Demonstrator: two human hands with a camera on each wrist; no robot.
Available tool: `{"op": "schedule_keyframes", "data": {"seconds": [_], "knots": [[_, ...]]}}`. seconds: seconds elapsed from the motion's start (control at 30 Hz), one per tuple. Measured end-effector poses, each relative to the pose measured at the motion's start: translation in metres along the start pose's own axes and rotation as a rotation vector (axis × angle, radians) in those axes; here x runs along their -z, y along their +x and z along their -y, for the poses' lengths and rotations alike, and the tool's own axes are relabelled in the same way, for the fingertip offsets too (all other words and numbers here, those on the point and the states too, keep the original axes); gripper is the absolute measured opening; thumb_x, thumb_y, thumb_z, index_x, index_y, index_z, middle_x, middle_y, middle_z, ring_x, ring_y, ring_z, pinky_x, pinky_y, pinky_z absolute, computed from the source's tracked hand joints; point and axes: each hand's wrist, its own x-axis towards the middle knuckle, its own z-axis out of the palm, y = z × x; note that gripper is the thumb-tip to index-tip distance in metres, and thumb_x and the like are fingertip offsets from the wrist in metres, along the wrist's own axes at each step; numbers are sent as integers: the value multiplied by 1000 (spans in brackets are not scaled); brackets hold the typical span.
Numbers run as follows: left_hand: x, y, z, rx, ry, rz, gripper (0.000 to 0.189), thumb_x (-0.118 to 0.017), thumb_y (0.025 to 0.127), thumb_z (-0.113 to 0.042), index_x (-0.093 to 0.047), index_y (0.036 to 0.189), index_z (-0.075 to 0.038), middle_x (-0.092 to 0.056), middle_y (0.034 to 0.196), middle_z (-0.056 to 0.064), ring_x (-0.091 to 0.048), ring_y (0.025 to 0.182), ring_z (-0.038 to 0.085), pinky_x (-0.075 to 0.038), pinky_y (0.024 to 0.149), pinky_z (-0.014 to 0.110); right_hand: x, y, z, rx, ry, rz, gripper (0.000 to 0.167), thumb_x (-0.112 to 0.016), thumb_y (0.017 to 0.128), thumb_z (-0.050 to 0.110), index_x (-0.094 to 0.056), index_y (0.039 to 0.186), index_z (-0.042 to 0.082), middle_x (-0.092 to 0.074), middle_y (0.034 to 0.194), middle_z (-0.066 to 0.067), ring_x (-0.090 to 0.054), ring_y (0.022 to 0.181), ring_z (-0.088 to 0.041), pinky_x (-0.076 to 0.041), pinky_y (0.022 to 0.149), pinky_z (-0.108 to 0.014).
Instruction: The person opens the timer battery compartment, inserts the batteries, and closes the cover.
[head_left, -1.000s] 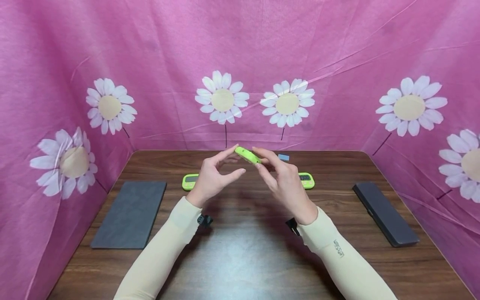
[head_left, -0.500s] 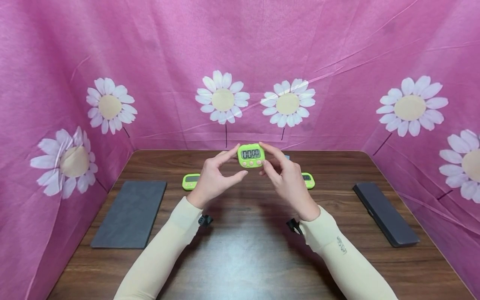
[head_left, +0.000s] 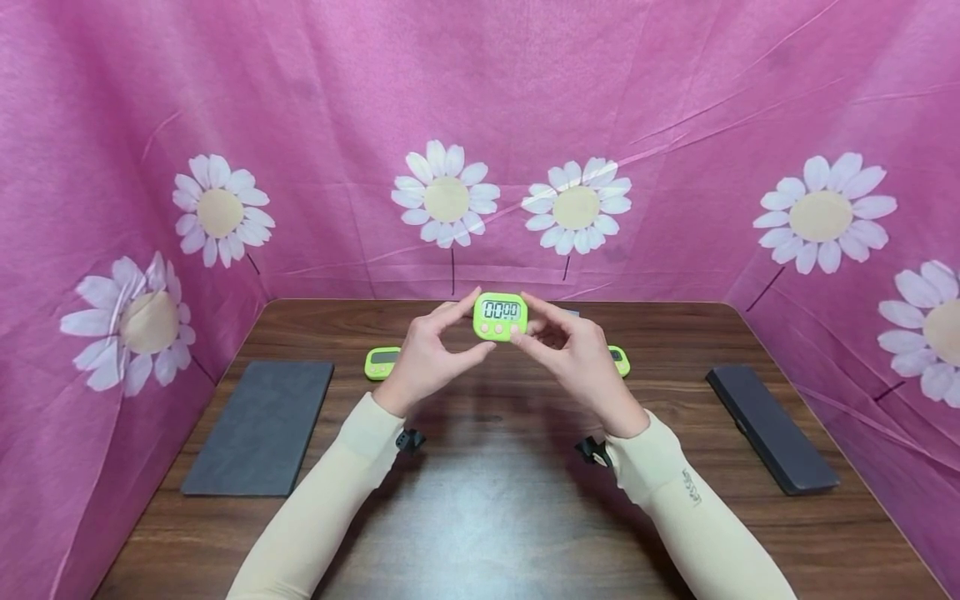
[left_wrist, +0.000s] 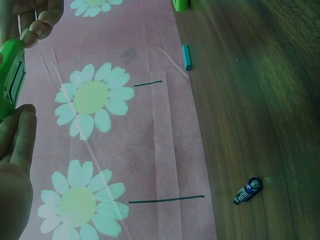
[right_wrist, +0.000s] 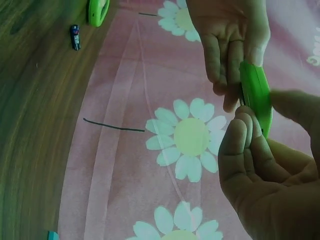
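A lime-green digital timer [head_left: 500, 317] is held up above the table, its display reading 00:00 toward the head camera. My left hand [head_left: 431, 350] holds its left side, the thumb by the lower edge. At its right side, my right hand [head_left: 577, 354] pinches the timer, index finger at the upper corner and thumb over the rightmost button. The right wrist view shows the timer [right_wrist: 257, 97] edge-on between the two hands. Behind my hands lie two more green timers, one at left [head_left: 381, 363] and one at right [head_left: 619, 361], both partly hidden.
A dark grey flat board [head_left: 258, 429] lies on the left of the wooden table [head_left: 480, 517], a long dark case [head_left: 772, 429] on the right. A small battery [left_wrist: 248, 191] and a small blue block [left_wrist: 186, 57] are near the back. Pink flowered cloth [head_left: 510, 75] surrounds the table.
The timer has turned from edge-on to face the head camera, its display now visible. My right thumb has shifted onto its rightmost button. My left hand stays nearly still.
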Motion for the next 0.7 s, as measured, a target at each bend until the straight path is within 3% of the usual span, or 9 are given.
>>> {"op": "schedule_keyframes", "data": {"seconds": [0.2,0.43,0.6,0.7], "knots": [[0,-1,1,-6,14,-5,73,-95,89,-11,-66,156,-12,-80,140,10,-74,133,26,-59,115,55,3,1,-1,46,-18,17,65,-97,88,9,-73,148,7,-80,105,-10,-72,92,-14,-63,82,-19],[1,-2,2,-27,49,-6,68,-98,87,-14,-72,150,-10,-84,125,8,-78,121,24,-62,108,51,6,1,-3,133,-136,11,66,-101,83,12,-76,144,7,-75,117,-8,-72,103,-22,-56,92,-23],[3,-1,3,-36,86,-3,66,-101,83,-19,-76,144,-13,-84,119,5,-78,116,22,-62,106,43,6,1,-5,138,-137,34,69,-102,82,14,-75,146,8,-74,126,-8,-72,108,-23,-57,96,-30],[5,0,4,-44,98,12,65,-102,82,-20,-78,141,-12,-84,120,5,-78,115,24,-63,102,44,6,2,-8,135,-137,52,68,-101,83,15,-75,146,9,-74,128,-6,-71,109,-22,-57,97,-35]]}}
